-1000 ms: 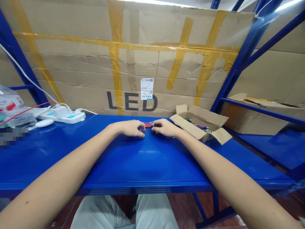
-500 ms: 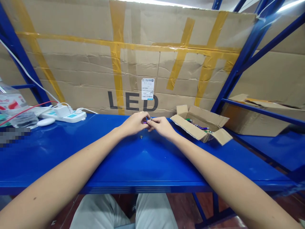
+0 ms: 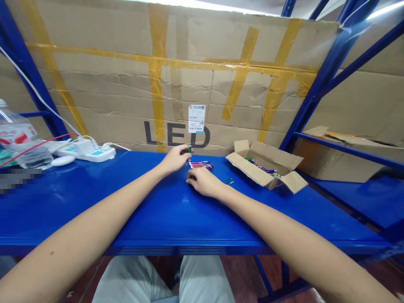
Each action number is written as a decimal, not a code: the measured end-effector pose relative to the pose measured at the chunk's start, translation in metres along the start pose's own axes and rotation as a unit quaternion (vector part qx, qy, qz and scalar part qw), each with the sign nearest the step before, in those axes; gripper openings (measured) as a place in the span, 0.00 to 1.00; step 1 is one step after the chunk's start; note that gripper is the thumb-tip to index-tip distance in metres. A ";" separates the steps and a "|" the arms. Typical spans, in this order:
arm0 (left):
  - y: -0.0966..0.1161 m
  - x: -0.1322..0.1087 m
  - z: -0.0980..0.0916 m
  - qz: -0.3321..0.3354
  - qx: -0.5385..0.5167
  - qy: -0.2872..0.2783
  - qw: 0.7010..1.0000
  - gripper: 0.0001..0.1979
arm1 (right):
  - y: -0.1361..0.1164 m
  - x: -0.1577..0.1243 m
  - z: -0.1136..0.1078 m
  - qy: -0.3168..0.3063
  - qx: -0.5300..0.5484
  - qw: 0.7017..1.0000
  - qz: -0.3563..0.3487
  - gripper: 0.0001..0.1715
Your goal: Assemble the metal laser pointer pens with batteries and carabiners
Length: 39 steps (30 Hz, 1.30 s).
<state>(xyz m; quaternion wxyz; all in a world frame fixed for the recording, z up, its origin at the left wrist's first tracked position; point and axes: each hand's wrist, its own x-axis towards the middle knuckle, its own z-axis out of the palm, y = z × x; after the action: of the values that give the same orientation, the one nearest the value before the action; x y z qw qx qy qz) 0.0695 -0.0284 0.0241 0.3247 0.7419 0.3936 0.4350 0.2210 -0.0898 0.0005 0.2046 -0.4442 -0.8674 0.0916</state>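
Observation:
My left hand point(image 3: 175, 160) is raised at the back of the blue steel bench point(image 3: 151, 219), pinching a small green metal cylinder point(image 3: 190, 148) upright in its fingertips. My right hand point(image 3: 203, 183) rests on the bench with its fingers loosely curved, holding nothing I can see. Just beyond it lies a small bunch of slim red and purple metal pieces point(image 3: 200, 166). A green carabiner clip point(image 3: 230, 181) lies to the right of that hand. An open cardboard box point(image 3: 264, 164) holds more coloured metal pieces.
A white power strip point(image 3: 85, 154) with plugged-in cables and a white mouse point(image 3: 63, 160) sit at the back left, near a plastic bottle point(image 3: 14, 130) and a red wire. Taped cardboard marked LED point(image 3: 175, 134) stands behind the bench, between blue shelf uprights. Another carton point(image 3: 341, 158) sits on the right.
My hands have come apart. The left hand has moved back and left with the green cylinder, and the right has drawn toward me, uncovering the red and purple pieces.

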 end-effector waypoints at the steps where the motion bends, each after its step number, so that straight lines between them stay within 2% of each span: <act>1: 0.001 0.000 0.001 -0.026 -0.031 0.002 0.999 0.07 | -0.001 -0.001 0.000 -0.009 -0.015 1.000 -0.003 0.06; 4: 0.005 0.000 0.004 -0.077 -0.094 0.005 0.993 0.06 | 0.003 -0.001 -0.006 -0.002 -0.023 1.000 0.005 0.06; 6: 0.007 -0.002 0.005 -0.085 -0.101 -0.009 0.991 0.06 | 0.013 0.001 -0.014 0.056 0.016 0.998 0.039 0.09; 8: 0.008 -0.005 0.005 -0.074 -0.077 -0.031 0.994 0.05 | 0.027 0.004 -0.025 0.159 0.088 0.979 0.097 0.10; 10: 0.009 -0.008 0.006 -0.055 -0.036 -0.056 0.996 0.05 | 0.040 0.007 -0.034 0.237 0.168 0.950 0.116 0.09; 13: 0.011 -0.013 0.008 -0.019 0.020 -0.087 0.996 0.06 | 0.051 0.009 -0.038 0.270 0.265 0.919 0.109 0.08; 17: 0.009 -0.015 0.012 0.054 0.078 -0.091 0.991 0.08 | 0.048 0.009 -0.028 0.262 0.282 0.920 0.072 0.10; 21: 0.006 -0.015 0.014 0.117 0.130 -0.094 0.980 0.07 | 0.043 0.008 -0.020 0.253 0.278 0.924 0.070 0.11; 28: 0.005 -0.017 0.018 0.109 0.215 -0.063 0.969 0.08 | 0.043 0.007 -0.021 0.221 0.331 0.914 0.082 0.10; 32: 0.010 -0.019 0.017 0.112 0.249 -0.071 0.959 0.10 | 0.044 0.006 -0.022 0.198 0.339 0.917 0.067 0.10; 36: 0.017 -0.020 0.015 0.115 0.269 -0.081 0.953 0.16 | 0.047 0.006 -0.025 0.156 0.339 0.926 0.062 0.09; 39: 0.019 -0.018 0.015 0.100 0.281 -0.079 0.951 0.19 | 0.049 0.006 -0.027 0.147 0.337 0.928 0.054 0.09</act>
<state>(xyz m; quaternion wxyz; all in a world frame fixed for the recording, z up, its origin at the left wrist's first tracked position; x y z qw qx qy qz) 0.0833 -0.0551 0.0267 0.0884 0.8704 0.3971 0.2773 0.2659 -0.0563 0.0098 0.4623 -0.4038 -0.7204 0.3230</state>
